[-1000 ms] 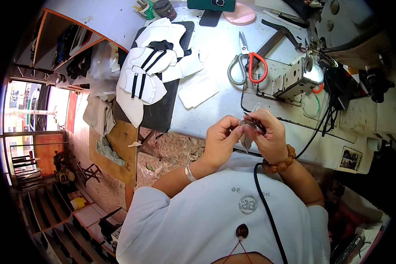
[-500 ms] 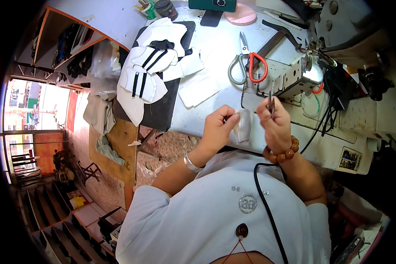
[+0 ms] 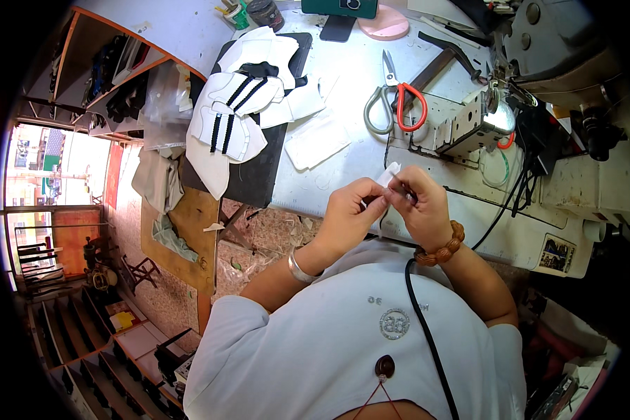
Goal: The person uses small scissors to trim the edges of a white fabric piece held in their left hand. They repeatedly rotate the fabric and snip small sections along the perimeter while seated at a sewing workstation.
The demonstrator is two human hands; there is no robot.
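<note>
My left hand (image 3: 350, 213) and my right hand (image 3: 421, 208) meet over the near edge of the sewing table (image 3: 350, 77), fingertips pinched together on a small white fabric piece (image 3: 388, 174) that sticks up between them. A silver bangle sits on my left wrist and a brown bead bracelet on my right. The sewing machine's needle area (image 3: 479, 119) lies just beyond my right hand. What my right palm may also hold is hidden.
Scissors (image 3: 392, 105) with one red and one grey handle lie behind my hands. A stack of white cut pieces with black stripes (image 3: 231, 115) rests on a black mat (image 3: 259, 175) at the left. A loose white piece (image 3: 316, 140) lies between. Black cables run at right.
My right hand has come back down from the machine and joined the left hand again; both now pinch the white piece, which pokes up between the fingers.
</note>
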